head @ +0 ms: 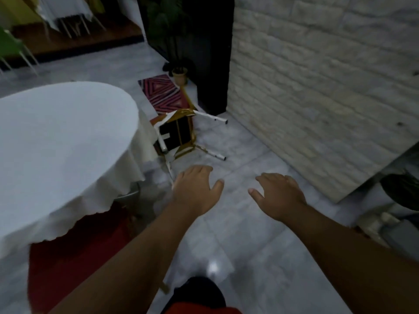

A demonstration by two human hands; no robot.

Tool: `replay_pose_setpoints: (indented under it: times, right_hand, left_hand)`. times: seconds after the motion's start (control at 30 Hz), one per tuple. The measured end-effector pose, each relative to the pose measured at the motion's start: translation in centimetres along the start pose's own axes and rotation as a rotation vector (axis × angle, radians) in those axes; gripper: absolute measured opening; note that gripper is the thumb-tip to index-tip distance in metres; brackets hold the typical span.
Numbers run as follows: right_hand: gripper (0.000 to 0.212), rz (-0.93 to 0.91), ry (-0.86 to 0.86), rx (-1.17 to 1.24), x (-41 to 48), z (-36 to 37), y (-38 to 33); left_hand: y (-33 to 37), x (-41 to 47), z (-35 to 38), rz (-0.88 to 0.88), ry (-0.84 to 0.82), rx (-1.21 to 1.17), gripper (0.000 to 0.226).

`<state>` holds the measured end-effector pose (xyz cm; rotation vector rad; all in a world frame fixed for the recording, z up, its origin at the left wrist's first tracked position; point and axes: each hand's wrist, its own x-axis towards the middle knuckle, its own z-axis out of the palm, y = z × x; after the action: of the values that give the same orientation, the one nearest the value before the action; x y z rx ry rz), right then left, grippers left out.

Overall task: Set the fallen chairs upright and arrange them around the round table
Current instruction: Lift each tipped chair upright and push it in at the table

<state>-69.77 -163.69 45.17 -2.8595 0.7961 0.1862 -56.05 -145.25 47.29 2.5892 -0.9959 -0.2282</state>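
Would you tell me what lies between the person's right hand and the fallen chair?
In the head view, only bare grey floor tile lies between the open right hand and the fallen chair; nothing stands in the way.

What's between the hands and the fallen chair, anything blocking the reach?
Nothing visible. Bare floor tiles separate the left hand and right hand, both open and empty, from the fallen chair. The chair lies against the draped edge of the round table, with the brick wall to its right.
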Motion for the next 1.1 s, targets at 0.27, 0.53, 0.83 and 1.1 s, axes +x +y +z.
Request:
replay_pose_setpoints:
  times: [0.27, 0.53, 0.83, 1.1]
  right_hand:
    - [0.067, 0.059, -0.027, 0.039, 16.8, -4.8, 7.1]
    - [0.067, 0.040, -0.031, 0.044, 33.1, -8.6, 16.2]
    - [0.071, -0.114, -0.128, -0.021, 52.8, -12.9, 25.5]
    - [0.070, -0.254, -0.154, -0.027, 72.0, -14.5, 24.5]
  left_hand:
    - [4.9, 19.7, 3.2, 0.037, -0.064, -0.046, 0.067]
    - [11.6, 39.1, 6.9, 0.070, -0.094, -0.005, 0.065]
    - [15.8, 56.8, 10.2, -0.147, -0.096, -0.004, 0.060]
    - [13.2, 72.5, 10.3, -0.313, -0.010, -0.049, 0.061]
